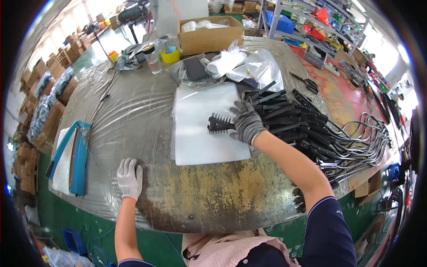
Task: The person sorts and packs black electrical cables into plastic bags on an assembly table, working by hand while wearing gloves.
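My left hand [129, 178], in a white knit glove, rests on the plastic-covered table near its front edge, fingers stretched out and nothing in it. My right hand [248, 121], in a dark grey glove, is closed round a black brush [219, 123] whose toothed head sticks out to the left, over the white plastic sheets [204, 142]. The brush's other end is hidden under the hand. Right beside this hand lies a heap of black handled tools [289, 120] with grey cords [360, 142] trailing to the right.
A blue-framed tool [79, 160] lies at the table's left. Toward the back are a clear jar [152, 60], yellow tape [170, 54], plastic bags [262, 66] and an open carton [211, 40]. Black scissors [306, 83] lie behind the heap. Shelving [311, 31] stands beyond.
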Demonstrator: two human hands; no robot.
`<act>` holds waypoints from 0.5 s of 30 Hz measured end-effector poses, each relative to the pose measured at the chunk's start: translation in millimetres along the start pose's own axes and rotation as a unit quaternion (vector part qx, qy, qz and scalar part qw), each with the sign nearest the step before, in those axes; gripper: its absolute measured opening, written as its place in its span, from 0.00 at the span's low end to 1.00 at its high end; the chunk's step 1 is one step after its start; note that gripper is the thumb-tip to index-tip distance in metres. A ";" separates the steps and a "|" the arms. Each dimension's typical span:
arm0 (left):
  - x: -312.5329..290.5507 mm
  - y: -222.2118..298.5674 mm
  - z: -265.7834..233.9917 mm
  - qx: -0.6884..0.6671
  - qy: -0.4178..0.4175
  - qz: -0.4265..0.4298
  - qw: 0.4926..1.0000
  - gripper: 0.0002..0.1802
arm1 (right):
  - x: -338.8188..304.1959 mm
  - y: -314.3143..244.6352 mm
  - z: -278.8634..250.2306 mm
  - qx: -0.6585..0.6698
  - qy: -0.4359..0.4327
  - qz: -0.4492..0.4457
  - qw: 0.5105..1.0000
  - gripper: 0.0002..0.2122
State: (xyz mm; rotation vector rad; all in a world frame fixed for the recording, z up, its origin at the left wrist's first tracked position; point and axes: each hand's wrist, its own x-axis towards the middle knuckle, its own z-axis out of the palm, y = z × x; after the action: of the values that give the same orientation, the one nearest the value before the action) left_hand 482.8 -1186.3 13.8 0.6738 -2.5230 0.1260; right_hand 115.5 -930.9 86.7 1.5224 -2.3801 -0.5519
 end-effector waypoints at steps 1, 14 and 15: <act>-0.8 -4.1 -1.8 -0.006 0.003 -0.002 1.000 0.15 | 5.8 -7.1 -5.3 0.022 -0.044 -0.020 0.999 0.23; -2.8 -21.9 6.0 -0.089 -0.056 -0.018 0.994 0.16 | -10.3 148.5 -17.7 0.111 0.041 0.075 0.990 0.19; -0.7 -19.4 5.8 -0.097 -0.058 -0.020 0.993 0.16 | -13.7 166.9 -2.8 0.106 0.040 0.080 0.990 0.19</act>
State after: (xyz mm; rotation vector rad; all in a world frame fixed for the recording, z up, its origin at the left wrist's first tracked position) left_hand 490.1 -1204.2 7.7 0.6699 -2.5877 -0.1755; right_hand -12.8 -855.9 164.0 1.3855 -2.5346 -0.2028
